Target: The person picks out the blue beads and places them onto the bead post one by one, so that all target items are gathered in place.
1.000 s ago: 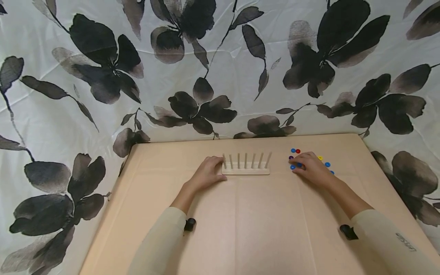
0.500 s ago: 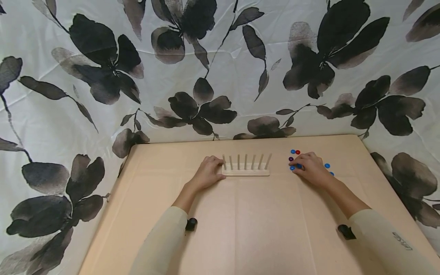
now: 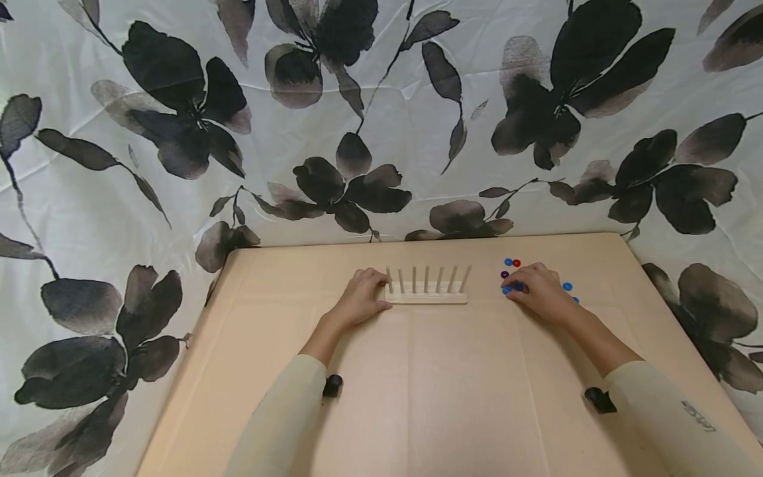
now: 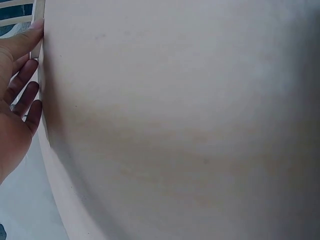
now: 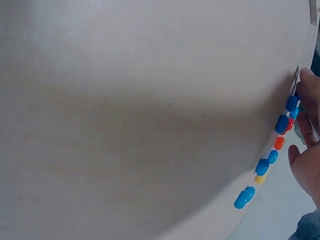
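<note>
A pale wooden peg rack [image 3: 426, 295] with a row of several upright thin pegs stands on the table; no beads show on them. My left hand [image 3: 362, 297] grips its left end, thumb and fingers at the end piece. In the left wrist view, the left hand [image 4: 17, 85] lies along the rack's edge. My right hand [image 3: 536, 291] is low among small round beads, fingertips by a blue bead [image 3: 507, 290]. In the right wrist view, a thin pointed sliver [image 5: 296, 80] shows at the right hand's fingertips; its kind and whether a bead is pinched are unclear.
Around the right hand lie more beads: a red bead [image 3: 516, 263], a dark purple bead [image 3: 505, 274] and several blue ones. A yellow bead [image 5: 260, 178] shows in the right wrist view. The tan table [image 3: 465, 384] ends at a floral cloth [image 3: 381, 132] behind.
Both hands stay nearly in place, left at the rack and right at the beads. The yellow bead beside the right hand, visible a second ago in the head view, is now hidden there.
</note>
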### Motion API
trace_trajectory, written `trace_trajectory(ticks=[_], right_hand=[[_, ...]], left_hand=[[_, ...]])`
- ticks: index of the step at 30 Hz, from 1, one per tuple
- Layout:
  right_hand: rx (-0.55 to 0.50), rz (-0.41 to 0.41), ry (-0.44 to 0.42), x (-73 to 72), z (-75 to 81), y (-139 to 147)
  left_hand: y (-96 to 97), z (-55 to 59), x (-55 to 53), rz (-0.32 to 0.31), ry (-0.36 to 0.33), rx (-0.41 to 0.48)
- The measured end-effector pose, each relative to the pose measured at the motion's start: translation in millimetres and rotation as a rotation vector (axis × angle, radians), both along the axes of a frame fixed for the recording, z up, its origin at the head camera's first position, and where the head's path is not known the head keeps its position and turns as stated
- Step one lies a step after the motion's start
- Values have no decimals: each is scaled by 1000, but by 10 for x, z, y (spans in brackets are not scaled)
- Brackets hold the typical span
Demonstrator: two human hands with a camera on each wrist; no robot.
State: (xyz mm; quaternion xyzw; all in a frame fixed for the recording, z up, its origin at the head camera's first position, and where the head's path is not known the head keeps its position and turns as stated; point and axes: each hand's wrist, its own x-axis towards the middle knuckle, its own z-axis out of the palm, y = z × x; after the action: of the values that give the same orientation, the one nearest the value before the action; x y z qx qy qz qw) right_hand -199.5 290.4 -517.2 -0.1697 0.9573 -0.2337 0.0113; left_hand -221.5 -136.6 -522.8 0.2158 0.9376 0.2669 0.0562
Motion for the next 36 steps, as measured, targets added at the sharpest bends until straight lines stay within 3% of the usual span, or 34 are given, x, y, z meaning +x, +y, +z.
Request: trace_trajectory(ticks=[13,26,36], right_hand=[[-79,37,79,-26,171,-146],[-189,56,193,-65,611,-424],[-176,81,169,-187,859,-694]], left_hand=[[-4,25,8,7,-11,0],[9,43,5,17,-28,12],[25,40,-7,26,-31,15]])
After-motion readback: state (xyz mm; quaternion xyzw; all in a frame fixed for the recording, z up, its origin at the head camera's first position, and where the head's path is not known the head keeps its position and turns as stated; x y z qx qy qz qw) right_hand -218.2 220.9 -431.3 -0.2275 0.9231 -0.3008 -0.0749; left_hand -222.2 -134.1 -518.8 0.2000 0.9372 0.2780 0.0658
